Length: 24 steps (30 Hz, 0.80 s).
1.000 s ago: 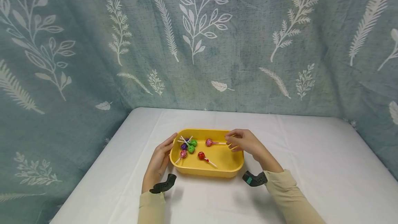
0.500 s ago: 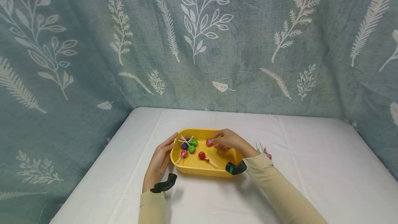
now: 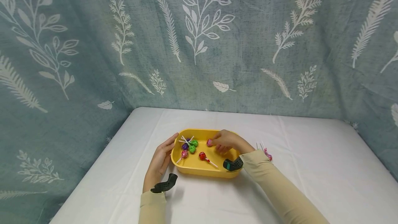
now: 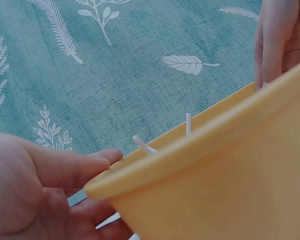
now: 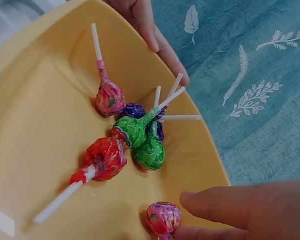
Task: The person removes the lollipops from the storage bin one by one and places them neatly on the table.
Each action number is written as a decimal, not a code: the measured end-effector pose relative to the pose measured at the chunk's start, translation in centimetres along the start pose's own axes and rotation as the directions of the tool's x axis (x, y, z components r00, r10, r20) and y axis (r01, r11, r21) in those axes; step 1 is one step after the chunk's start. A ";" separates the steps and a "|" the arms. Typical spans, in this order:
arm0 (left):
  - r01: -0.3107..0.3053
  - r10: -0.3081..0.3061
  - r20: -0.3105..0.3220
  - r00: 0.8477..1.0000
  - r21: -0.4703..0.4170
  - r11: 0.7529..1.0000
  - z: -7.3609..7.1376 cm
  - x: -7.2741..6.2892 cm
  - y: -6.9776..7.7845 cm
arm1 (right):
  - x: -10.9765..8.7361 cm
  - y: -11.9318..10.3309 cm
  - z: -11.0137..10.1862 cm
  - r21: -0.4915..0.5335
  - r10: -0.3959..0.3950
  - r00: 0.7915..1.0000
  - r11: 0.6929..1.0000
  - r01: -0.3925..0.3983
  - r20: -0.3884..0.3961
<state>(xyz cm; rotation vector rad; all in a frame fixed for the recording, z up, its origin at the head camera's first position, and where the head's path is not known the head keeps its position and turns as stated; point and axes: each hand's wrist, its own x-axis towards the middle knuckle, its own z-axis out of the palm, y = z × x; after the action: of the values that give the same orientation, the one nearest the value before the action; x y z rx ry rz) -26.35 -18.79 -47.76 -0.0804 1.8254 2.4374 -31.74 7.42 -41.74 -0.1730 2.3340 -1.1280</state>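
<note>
A yellow plastic bin (image 3: 202, 171) stands on the white-covered table. My left hand (image 3: 159, 160) rests along its left wall, its fingers mostly straight against the outside and the rim. Over the bin's right part, my right hand (image 3: 229, 141) reaches in and pinches a pink lollipop (image 5: 163, 218) at its stick end; the stick is mostly hidden by the fingers. Inside lie a red lollipop (image 3: 202, 156) in the middle and another pink lollipop (image 5: 110, 98) near the left end. Green lollipops (image 5: 150, 154) and purple lollipops (image 5: 132, 110) are bunched at the back left, their white sticks crossing.
Outside the bin to the right, a few lollipops (image 3: 268, 155) lie on the white tablecloth (image 3: 311, 161), partly behind my right forearm. A teal leaf-patterned curtain (image 3: 236, 44) hangs behind and to the left of the table.
My right hand has moved left from the bin's right rim to the pink lollipop and now pinches it. The lollipops outside have come into view. My left hand has stayed on the bin.
</note>
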 end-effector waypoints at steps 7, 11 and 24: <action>0.005 -0.005 -0.006 1.000 0.004 1.000 0.1 0.0 0.0 | 0.1 0.3 0.3 -0.055 -0.028 0.999 0.998 0.027 -0.023; 0.005 -0.005 -0.001 1.000 0.006 1.000 0.0 0.1 -0.1 | 0.2 0.3 0.5 -0.041 -0.034 0.999 0.999 0.033 -0.021; 0.007 -0.007 -0.002 1.000 -0.004 1.000 0.0 -0.1 0.0 | -0.4 -0.1 0.8 -0.097 -0.054 0.998 0.994 0.051 -0.027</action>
<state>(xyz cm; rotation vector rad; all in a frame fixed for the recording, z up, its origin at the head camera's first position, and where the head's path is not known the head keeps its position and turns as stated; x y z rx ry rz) -26.29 -18.77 -47.78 -0.0896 1.8185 2.4371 -31.02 6.88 -41.90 -0.2555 2.4244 -1.0500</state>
